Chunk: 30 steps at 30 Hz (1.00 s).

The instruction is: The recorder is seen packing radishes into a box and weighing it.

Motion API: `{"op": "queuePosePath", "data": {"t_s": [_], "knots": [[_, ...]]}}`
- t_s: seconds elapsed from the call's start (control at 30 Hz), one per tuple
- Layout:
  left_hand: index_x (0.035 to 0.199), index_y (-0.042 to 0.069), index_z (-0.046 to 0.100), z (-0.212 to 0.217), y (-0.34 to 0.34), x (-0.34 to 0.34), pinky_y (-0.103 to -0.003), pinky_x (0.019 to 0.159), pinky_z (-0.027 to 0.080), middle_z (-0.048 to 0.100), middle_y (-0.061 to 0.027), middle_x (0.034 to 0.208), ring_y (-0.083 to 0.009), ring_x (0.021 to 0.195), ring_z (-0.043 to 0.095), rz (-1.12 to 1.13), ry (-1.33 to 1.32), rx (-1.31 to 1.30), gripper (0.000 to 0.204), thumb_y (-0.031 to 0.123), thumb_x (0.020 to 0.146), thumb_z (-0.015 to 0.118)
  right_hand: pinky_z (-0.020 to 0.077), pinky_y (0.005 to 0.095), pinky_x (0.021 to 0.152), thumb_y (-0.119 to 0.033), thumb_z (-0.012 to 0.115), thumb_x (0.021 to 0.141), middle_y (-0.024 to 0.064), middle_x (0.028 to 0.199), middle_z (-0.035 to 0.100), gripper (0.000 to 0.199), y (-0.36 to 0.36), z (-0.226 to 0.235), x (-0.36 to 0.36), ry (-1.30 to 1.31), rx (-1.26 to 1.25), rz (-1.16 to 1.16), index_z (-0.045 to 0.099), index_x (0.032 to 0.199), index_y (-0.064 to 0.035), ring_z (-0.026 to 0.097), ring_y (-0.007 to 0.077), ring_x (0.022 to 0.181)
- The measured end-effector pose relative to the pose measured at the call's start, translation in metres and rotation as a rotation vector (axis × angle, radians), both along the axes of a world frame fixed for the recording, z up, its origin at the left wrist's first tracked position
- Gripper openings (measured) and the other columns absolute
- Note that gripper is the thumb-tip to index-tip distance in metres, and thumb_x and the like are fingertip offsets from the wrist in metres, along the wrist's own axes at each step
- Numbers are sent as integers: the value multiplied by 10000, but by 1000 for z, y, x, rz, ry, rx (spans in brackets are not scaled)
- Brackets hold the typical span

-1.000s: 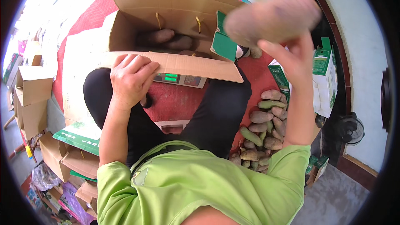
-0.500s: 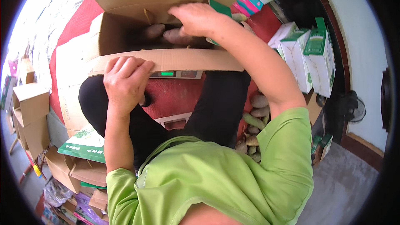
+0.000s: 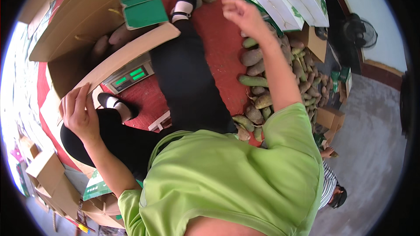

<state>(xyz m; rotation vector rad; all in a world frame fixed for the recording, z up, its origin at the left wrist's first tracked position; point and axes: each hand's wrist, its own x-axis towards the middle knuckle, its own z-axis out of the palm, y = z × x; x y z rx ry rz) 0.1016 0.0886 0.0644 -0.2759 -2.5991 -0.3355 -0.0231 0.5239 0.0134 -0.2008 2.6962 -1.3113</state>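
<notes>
Swinging away from the carton [image 3: 65,74], where it was reaching half a second ago, the right hand [image 3: 241,16] is now hovering above the red mat [image 3: 227,63], and the view is turning rightward. Farthest left, the left hand [image 3: 78,112] is resting its bent fingers on the left end of the near flap [image 3: 131,57]; whether the thumb is clamping from beneath, I cannot tell. That cardboard is looking light and springy. Beyond it, pinkish roots [image 3: 101,45] are lying inside the carton, while the scale [image 3: 130,77] is showing from under the flap's edge. Farther right, the right hand is keeping its fingers loosely curled and partly spread, with nothing visible in them. Just below it, along the mat's right side, a pile of roots [image 3: 263,101] is spreading, one green root [image 3: 253,81] pointing toward the mat's middle. These are probably weighing heavy for their size, stiff and dry-skinned (smooth enough to roll, crisp enough to crack if dropped), so the thick middle is offering the surest hold.
</notes>
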Motion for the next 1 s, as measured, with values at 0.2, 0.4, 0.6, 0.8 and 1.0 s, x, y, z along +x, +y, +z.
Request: {"op": "queuePosePath", "data": {"t_s": [0.2, 0.4, 0.6, 0.8, 1.0], "knots": [[928, 80, 712, -8, -6, 5, -314, 781, 443, 660, -47, 858, -197, 813, 627, 18, 16, -79, 163, 36, 772, 692, 515, 330, 764, -80, 675, 791, 90, 925, 689, 273, 101, -183, 157, -294, 276, -71, 640, 1053, -13, 648, 175, 875], [967, 89, 716, -14, -8, 1, -304, 718, 470, 671, -44, 914, -187, 821, 627, -25, 45, -54, 183, 25, 800, 678, 522, 361, 721, -161, 666, 762, 131, 810, 687, 153, 139, -233, 309, -604, 416, -482, 674, 841, -30, 674, 250, 790], [954, 79, 714, -16, -7, 2, -329, 775, 466, 675, -53, 900, -199, 834, 629, -5, 33, -90, 158, 49, 802, 686, 503, 403, 810, -242, 740, 744, 134, 993, 646, 352, 216, -188, 341, -122, 785, -1087, 640, 1045, -91, 618, 279, 960], [924, 18, 701, -5, 4, 8, -340, 788, 466, 666, -109, 892, -256, 845, 625, 65, 8, -93, 136, 5, 792, 675, 472, 460, 934, -496, 768, 710, 109, 1251, 549, 760, 283, -162, 329, -635, 812, -1717, 477, 1288, -96, 530, 336, 1149], [899, 44, 694, -10, 11, -1, -336, 785, 453, 645, -80, 863, -236, 831, 626, 20, 6, -37, 178, -2, 730, 665, 458, 448, 545, -472, 805, 689, 79, 926, 617, 671, 363, -227, 411, -500, -80, -1789, 536, 1188, -114, 571, 280, 685]]}}
